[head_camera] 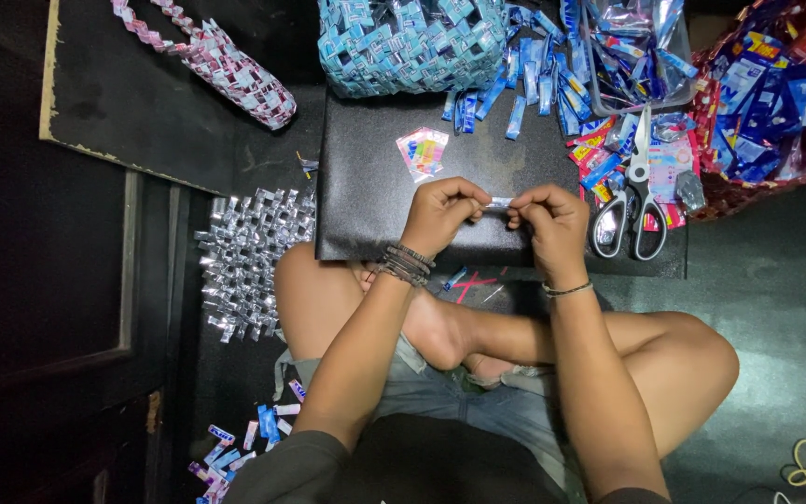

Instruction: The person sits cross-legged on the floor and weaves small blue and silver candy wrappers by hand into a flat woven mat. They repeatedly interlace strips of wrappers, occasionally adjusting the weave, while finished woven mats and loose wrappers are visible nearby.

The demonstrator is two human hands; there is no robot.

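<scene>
I sit cross-legged on the floor behind a low black board [366, 187]. My left hand [440, 213] and my right hand [552, 219] meet over its near edge. Both pinch a small folded silver-blue wrapper strip [499, 202] between fingertips, one hand at each end. Dark bracelets circle my left wrist and a thin band circles my right. A flat multicoloured wrapper [422, 151] lies on the board just beyond my hands.
Scissors [632, 210] lie right of my right hand among loose wrappers. A woven blue basket [408, 47], a tray of blue strips [632, 51] and a red bag of wrappers [776, 93] stand behind. A silver woven mat [249, 261] and pink woven strap [226, 65] lie left.
</scene>
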